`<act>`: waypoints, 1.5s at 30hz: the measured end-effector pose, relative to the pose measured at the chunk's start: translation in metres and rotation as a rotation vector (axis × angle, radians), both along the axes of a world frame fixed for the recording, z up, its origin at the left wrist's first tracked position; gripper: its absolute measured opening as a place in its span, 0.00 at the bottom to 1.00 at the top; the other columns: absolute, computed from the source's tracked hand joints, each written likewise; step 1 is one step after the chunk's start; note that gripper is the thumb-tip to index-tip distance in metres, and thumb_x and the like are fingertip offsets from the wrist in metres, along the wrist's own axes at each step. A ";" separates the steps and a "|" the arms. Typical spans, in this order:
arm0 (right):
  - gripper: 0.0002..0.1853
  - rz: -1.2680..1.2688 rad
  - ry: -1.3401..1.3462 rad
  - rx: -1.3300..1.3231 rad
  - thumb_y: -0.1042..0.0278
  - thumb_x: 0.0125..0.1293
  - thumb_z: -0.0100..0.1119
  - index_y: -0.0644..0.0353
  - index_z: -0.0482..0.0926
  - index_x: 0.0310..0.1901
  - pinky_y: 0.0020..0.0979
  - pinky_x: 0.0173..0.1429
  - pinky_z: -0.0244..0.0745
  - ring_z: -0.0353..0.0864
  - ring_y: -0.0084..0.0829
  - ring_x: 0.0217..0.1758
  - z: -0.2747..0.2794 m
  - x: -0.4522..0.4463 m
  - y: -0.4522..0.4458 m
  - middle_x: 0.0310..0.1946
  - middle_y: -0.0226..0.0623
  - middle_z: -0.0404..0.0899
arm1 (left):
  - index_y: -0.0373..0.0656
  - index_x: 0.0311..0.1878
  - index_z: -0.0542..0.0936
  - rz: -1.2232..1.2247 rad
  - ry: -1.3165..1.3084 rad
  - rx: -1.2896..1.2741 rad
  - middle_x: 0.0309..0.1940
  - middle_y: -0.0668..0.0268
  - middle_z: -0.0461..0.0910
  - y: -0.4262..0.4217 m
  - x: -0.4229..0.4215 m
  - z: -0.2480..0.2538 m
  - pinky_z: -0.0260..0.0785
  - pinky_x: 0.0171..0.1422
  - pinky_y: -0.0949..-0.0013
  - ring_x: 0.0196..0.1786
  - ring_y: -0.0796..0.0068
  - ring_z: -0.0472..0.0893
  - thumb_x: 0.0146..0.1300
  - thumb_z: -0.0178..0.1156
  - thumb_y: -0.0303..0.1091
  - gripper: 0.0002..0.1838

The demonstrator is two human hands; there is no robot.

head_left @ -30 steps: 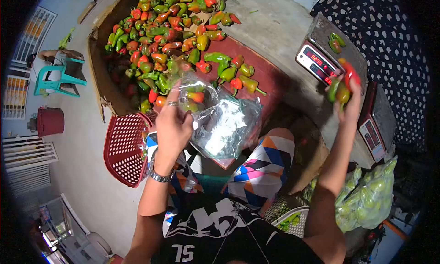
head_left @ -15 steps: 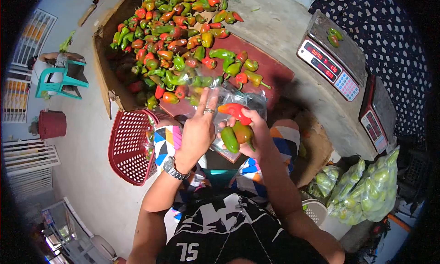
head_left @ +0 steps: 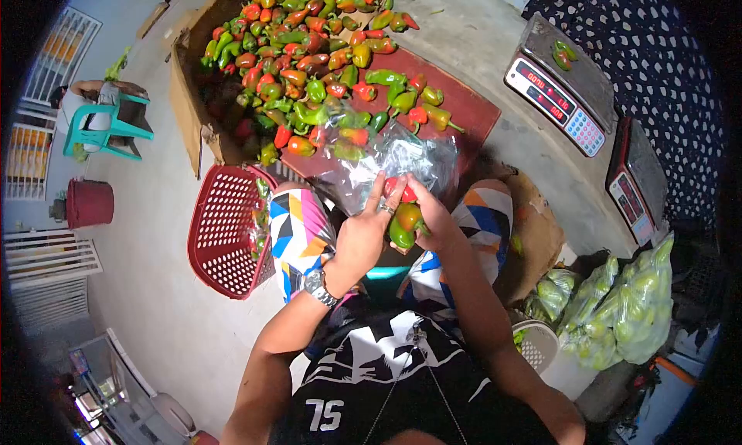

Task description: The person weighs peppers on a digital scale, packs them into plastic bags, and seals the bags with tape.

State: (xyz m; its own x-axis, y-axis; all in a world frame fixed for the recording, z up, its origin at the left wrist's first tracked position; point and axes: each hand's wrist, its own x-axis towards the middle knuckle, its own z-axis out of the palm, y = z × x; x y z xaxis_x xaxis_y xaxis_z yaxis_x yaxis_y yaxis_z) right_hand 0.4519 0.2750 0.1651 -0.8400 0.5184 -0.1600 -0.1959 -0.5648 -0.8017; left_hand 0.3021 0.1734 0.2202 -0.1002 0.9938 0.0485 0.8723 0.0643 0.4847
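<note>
My right hand is closed around several peppers: a red pepper at the fingertips and green-orange peppers in the palm. A clear plastic bag spreads in front of both hands, over the edge of the red board. My left hand, with a ring and a metal watch, meets the bag's near edge. Two of its fingers stretch forward against the red pepper and the film; its thumb is hidden, and the film gathers at the hand.
A heap of red and green peppers lies in cardboard and on a red board. A red basket stands left. Two digital scales and filled bags of green produce are right. A person sits by a teal chair at far left.
My left hand has moved right and down, close to my right hand. The peppers in my right hand have shifted toward the bag, which lies more spread out.
</note>
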 end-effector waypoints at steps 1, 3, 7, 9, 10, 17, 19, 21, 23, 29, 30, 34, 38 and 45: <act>0.31 -0.012 0.025 0.000 0.45 0.85 0.40 0.64 0.64 0.73 0.33 0.62 0.79 0.83 0.29 0.57 -0.005 0.002 -0.006 0.57 0.39 0.81 | 0.67 0.83 0.61 0.004 0.015 -0.021 0.80 0.45 0.61 -0.005 0.004 0.000 0.83 0.34 0.54 0.30 0.45 0.86 0.53 0.61 0.17 0.54; 0.36 -0.035 0.075 -0.001 0.40 0.84 0.39 0.66 0.59 0.76 0.34 0.66 0.77 0.84 0.32 0.59 -0.013 0.004 -0.017 0.58 0.42 0.81 | 0.68 0.83 0.61 0.006 0.052 -0.055 0.79 0.45 0.62 -0.011 0.007 0.001 0.83 0.34 0.53 0.30 0.44 0.86 0.54 0.61 0.18 0.53; 0.40 -0.121 0.086 -0.373 0.49 0.78 0.47 0.72 0.52 0.79 0.37 0.69 0.75 0.82 0.42 0.63 -0.012 0.006 -0.033 0.62 0.51 0.79 | 0.73 0.83 0.60 -0.017 0.003 -0.045 0.80 0.48 0.62 -0.023 0.008 -0.004 0.84 0.36 0.53 0.33 0.45 0.87 0.56 0.61 0.19 0.52; 0.41 -0.164 -0.199 0.197 0.53 0.74 0.51 0.73 0.51 0.79 0.39 0.69 0.75 0.81 0.46 0.64 0.004 0.015 -0.046 0.62 0.55 0.78 | 0.75 0.82 0.60 -0.039 0.024 -0.059 0.80 0.50 0.62 -0.027 0.008 -0.001 0.84 0.38 0.53 0.34 0.46 0.88 0.57 0.61 0.20 0.51; 0.43 -0.204 -0.382 0.503 0.56 0.71 0.53 0.74 0.50 0.79 0.40 0.69 0.75 0.81 0.48 0.65 0.011 0.019 -0.051 0.63 0.57 0.77 | 0.76 0.82 0.60 -0.057 0.014 -0.060 0.80 0.50 0.62 -0.028 0.006 0.004 0.84 0.39 0.53 0.35 0.46 0.88 0.58 0.61 0.21 0.51; 0.48 -0.341 -0.614 0.831 0.66 0.62 0.60 0.77 0.48 0.79 0.46 0.66 0.76 0.81 0.57 0.63 0.023 0.018 -0.068 0.62 0.65 0.77 | 0.75 0.81 0.64 -0.104 0.000 0.026 0.80 0.51 0.62 -0.028 0.003 0.000 0.84 0.40 0.54 0.37 0.46 0.88 0.56 0.63 0.21 0.50; 0.44 -0.414 -0.690 0.859 0.65 0.66 0.59 0.77 0.52 0.77 0.47 0.64 0.77 0.82 0.59 0.60 0.017 0.013 -0.076 0.59 0.64 0.78 | 0.74 0.81 0.64 -0.123 -0.015 0.027 0.80 0.53 0.63 -0.026 0.002 0.004 0.84 0.41 0.53 0.37 0.46 0.88 0.56 0.62 0.20 0.50; 0.38 -0.449 -0.726 0.797 0.64 0.70 0.56 0.76 0.55 0.76 0.47 0.64 0.76 0.82 0.59 0.60 0.016 0.008 -0.078 0.59 0.64 0.78 | 0.71 0.81 0.64 -0.162 -0.062 0.023 0.79 0.54 0.65 -0.025 0.002 0.011 0.84 0.42 0.53 0.39 0.46 0.88 0.56 0.61 0.19 0.49; 0.33 -0.449 -0.722 0.652 0.64 0.76 0.52 0.73 0.59 0.75 0.46 0.68 0.74 0.81 0.56 0.63 0.021 -0.002 -0.069 0.62 0.63 0.77 | 0.67 0.82 0.63 -0.223 -0.141 0.020 0.79 0.55 0.66 -0.023 0.002 0.019 0.84 0.43 0.53 0.41 0.46 0.88 0.57 0.59 0.18 0.48; 0.38 -0.410 0.317 -0.498 0.37 0.82 0.41 0.63 0.62 0.77 0.45 0.77 0.65 0.74 0.41 0.71 -0.045 -0.024 -0.038 0.69 0.44 0.74 | 0.49 0.81 0.64 -0.314 -0.239 0.156 0.69 0.51 0.75 -0.015 0.026 0.010 0.83 0.47 0.54 0.47 0.45 0.87 0.58 0.56 0.18 0.44; 0.43 -0.411 0.241 -0.459 0.28 0.80 0.32 0.61 0.63 0.77 0.43 0.76 0.67 0.75 0.40 0.70 -0.041 -0.033 -0.036 0.69 0.39 0.74 | 0.47 0.80 0.65 -0.323 -0.247 0.232 0.65 0.48 0.78 -0.012 0.028 0.009 0.83 0.48 0.53 0.46 0.45 0.87 0.59 0.55 0.18 0.42; 0.32 -0.431 0.260 -0.313 0.44 0.83 0.40 0.59 0.64 0.76 0.41 0.73 0.70 0.75 0.38 0.69 -0.035 -0.039 -0.030 0.67 0.39 0.75 | 0.45 0.74 0.71 -0.273 -0.129 0.168 0.69 0.49 0.76 -0.012 0.017 0.018 0.83 0.49 0.54 0.46 0.47 0.88 0.57 0.59 0.21 0.37; 0.27 -0.568 0.285 -0.309 0.64 0.77 0.45 0.55 0.64 0.76 0.42 0.73 0.71 0.75 0.38 0.68 -0.025 -0.045 -0.022 0.68 0.39 0.74 | 0.41 0.60 0.83 -0.063 -0.143 0.272 0.71 0.49 0.75 -0.009 0.012 0.018 0.83 0.47 0.53 0.42 0.46 0.88 0.55 0.61 0.21 0.26; 0.35 -0.721 0.306 -0.240 0.76 0.70 0.47 0.53 0.59 0.80 0.41 0.81 0.59 0.67 0.36 0.75 0.003 -0.040 -0.027 0.72 0.38 0.68 | 0.33 0.54 0.82 0.166 -0.119 0.220 0.69 0.44 0.75 -0.004 0.019 0.013 0.83 0.48 0.51 0.43 0.43 0.87 0.56 0.61 0.21 0.20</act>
